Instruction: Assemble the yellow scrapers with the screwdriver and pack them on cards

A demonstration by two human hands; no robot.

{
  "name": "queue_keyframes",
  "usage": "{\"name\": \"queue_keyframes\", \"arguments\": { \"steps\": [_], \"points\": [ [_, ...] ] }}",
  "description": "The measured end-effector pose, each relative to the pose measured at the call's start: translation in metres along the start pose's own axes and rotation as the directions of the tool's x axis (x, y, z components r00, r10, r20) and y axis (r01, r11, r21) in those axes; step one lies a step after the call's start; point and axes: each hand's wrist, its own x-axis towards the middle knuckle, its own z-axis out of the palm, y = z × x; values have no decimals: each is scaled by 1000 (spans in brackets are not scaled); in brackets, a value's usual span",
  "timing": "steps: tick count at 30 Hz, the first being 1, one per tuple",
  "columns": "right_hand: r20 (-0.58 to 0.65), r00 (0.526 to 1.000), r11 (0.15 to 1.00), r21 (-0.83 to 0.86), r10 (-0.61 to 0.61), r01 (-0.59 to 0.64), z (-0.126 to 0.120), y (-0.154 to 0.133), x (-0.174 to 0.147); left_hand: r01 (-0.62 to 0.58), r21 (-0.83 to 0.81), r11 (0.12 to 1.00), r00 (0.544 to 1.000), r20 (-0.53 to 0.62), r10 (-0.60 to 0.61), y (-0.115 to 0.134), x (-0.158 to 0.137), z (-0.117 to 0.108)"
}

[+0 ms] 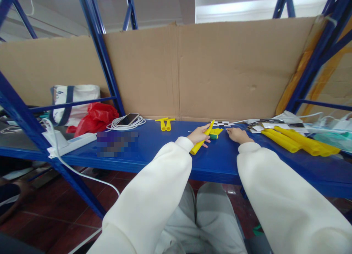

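My left hand [200, 135] is closed around a long yellow tube [197, 148], tilted with its wider open end toward me. My right hand [238, 135] rests low over the blue shelf top, its fingers curled together at the tips; anything between them is too small to make out. Between the hands lie a small green piece [213, 136] and some small yellow pieces [219, 131]. Two yellow tubes with crossbar-like ends [165, 125] lie farther left. On the right several longer yellow tubes [291, 141] are laid side by side.
A cardboard panel [220, 70] closes the back. A black-and-white patterned strip [220, 124] lies behind the hands. Leftward are a phone [128, 119] on a coiled white cable [112, 126], a red bag [96, 118] and a power strip [77, 143]. Blue posts [106, 63] frame the shelf.
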Motion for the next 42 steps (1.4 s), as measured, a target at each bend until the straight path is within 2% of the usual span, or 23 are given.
{"name": "queue_keyframes", "arguments": {
  "steps": [10, 18, 31, 35, 38, 40, 42],
  "points": [
    [-80, 995, 998, -32, -63, 61, -5, -1, -3, -11, -31, 999, 1000, 12, 11, -4, 4, -2],
    [-114, 985, 991, 32, -128, 132, 1, 1, 7, -10, -47, 999, 1000, 13, 11, -6, 8, -2],
    [-76, 985, 988, 19, -154, 156, 2, 0, 9, -17, -45, 999, 1000, 15, 18, -5, 6, -2],
    [-112, 984, 984, 89, -142, 152, 4, -1, 10, -13, -60, 998, 1000, 17, 14, -6, 7, -3],
    [-198, 968, 959, 207, -153, 193, 3, -4, 9, -16, -79, 997, 1000, 23, 18, -5, 7, -3],
    [-260, 957, 916, 342, -125, 212, 1, -8, 9, -18, -96, 995, 1000, 24, 20, -5, 7, -3],
    [-301, 950, 837, 496, -84, 232, -2, -12, 9, -17, -114, 993, 1000, 22, 20, -4, 7, -3]
  ]
}}
